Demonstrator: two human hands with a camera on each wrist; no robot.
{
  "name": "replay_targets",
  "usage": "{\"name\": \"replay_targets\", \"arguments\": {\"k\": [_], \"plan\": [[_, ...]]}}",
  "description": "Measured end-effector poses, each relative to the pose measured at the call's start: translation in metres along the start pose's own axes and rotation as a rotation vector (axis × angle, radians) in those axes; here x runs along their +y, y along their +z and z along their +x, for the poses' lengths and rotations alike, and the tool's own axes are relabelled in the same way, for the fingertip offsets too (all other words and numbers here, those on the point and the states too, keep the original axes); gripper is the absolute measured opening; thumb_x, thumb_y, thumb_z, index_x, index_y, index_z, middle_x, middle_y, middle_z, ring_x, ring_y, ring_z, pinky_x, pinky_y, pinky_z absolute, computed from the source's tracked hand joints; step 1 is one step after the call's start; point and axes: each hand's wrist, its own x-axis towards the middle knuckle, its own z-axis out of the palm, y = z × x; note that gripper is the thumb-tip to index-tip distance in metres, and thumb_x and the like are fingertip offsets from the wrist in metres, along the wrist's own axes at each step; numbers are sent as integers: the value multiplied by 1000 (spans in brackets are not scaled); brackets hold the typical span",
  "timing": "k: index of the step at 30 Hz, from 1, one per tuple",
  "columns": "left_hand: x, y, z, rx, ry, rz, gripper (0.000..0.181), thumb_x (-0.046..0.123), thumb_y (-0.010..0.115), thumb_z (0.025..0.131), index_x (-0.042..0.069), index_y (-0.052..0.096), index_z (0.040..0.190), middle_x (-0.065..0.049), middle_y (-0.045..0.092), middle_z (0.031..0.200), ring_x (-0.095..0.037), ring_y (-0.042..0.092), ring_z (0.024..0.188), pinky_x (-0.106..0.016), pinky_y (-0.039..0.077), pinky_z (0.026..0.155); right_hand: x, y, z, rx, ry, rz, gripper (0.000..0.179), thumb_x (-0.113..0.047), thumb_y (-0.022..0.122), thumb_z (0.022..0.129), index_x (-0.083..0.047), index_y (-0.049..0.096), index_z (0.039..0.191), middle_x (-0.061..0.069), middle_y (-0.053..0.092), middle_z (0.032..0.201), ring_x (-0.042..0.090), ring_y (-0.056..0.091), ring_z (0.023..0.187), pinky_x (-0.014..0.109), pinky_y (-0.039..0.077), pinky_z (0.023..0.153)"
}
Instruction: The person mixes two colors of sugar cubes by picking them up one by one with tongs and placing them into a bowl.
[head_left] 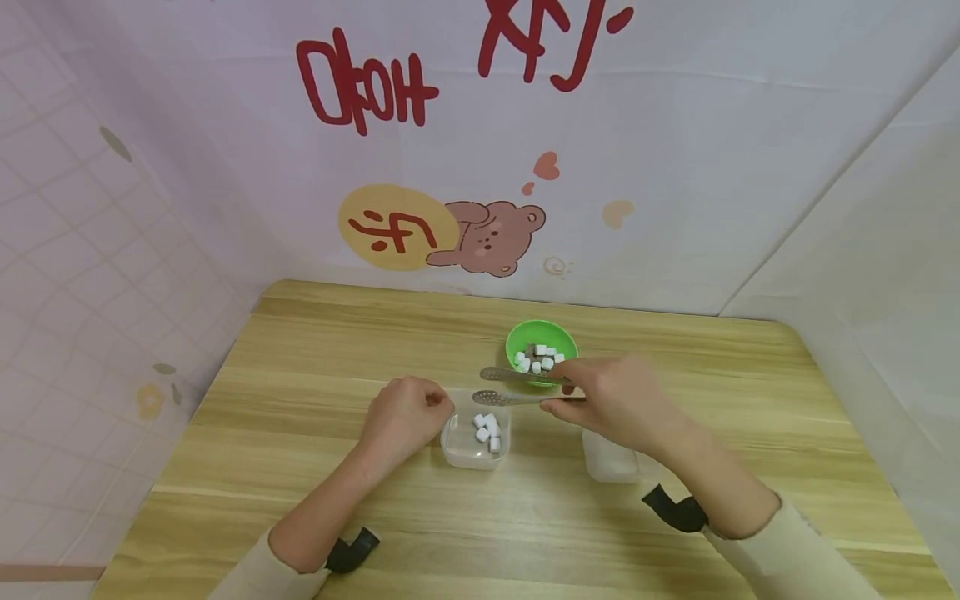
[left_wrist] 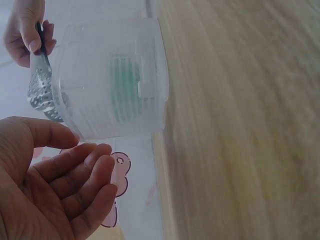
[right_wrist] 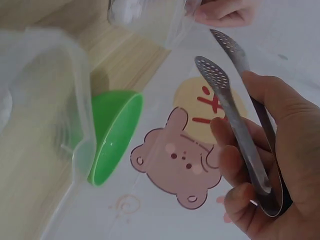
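My left hand [head_left: 405, 417] is at the left corner of a clear plastic container [head_left: 468, 460], thumb and fingertips pinching its rim in the left wrist view. Several small white cubes [head_left: 491, 427] lie inside that container, mostly on its right side. My right hand [head_left: 622, 404] grips metal tongs [right_wrist: 239, 132] with perforated tips. The tips stand apart with nothing between them, over the far right edge of the container. Just behind the tongs is a green bowl [head_left: 538, 332] holding more white cubes [head_left: 547, 364] and some brownish pieces, partly covered by the right hand and tongs.
A second clear plastic container [head_left: 611, 462] stands on the wooden table [head_left: 337, 333], below the right hand and partly covered by it. A white cloth backdrop [head_left: 652, 167] with red lettering and a bear print hangs behind the table.
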Motion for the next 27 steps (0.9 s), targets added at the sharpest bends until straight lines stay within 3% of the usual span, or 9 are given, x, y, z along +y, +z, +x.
{"name": "replay_targets", "arguments": {"k": [4,9,14,21,27], "plan": [[0,0,0,3,0,5,16,13,67,88,14,81,80,7,71,73,-12,56,58,-33,45,55,-11,3,1,-32,-36,-22,29,-33,89,80,-11,74,92,-7,69,81,3,59,59,19,39,46],[1,0,0,2,3,4,17,12,66,88,14,80,80,6,72,74,-11,55,57,-32,46,54,-23,9,2,-74,-47,-100,27,-34,90,79,-15,71,82,-10,56,72,2,45,52,19,29,42],[1,-1,-1,-9,4,-7,17,11,66,89,11,81,81,5,72,73,-10,52,52,-32,44,51,-33,14,6,-117,-41,-187,33,-36,88,80,-16,63,73,-10,47,68,5,35,51,21,29,42],[0,-1,0,-11,8,3,17,12,66,89,11,81,81,7,71,72,-11,55,56,-32,46,55,-46,27,15,-150,-77,-253,35,-27,84,81,-14,56,65,-6,50,65,10,39,50,27,32,41],[-1,0,0,-19,7,-5,18,13,65,89,11,81,82,8,70,71,-11,55,56,-33,46,55,-52,37,21,-153,-92,-294,38,-29,87,78,-13,57,62,-4,52,64,13,44,49,29,37,40]]}}
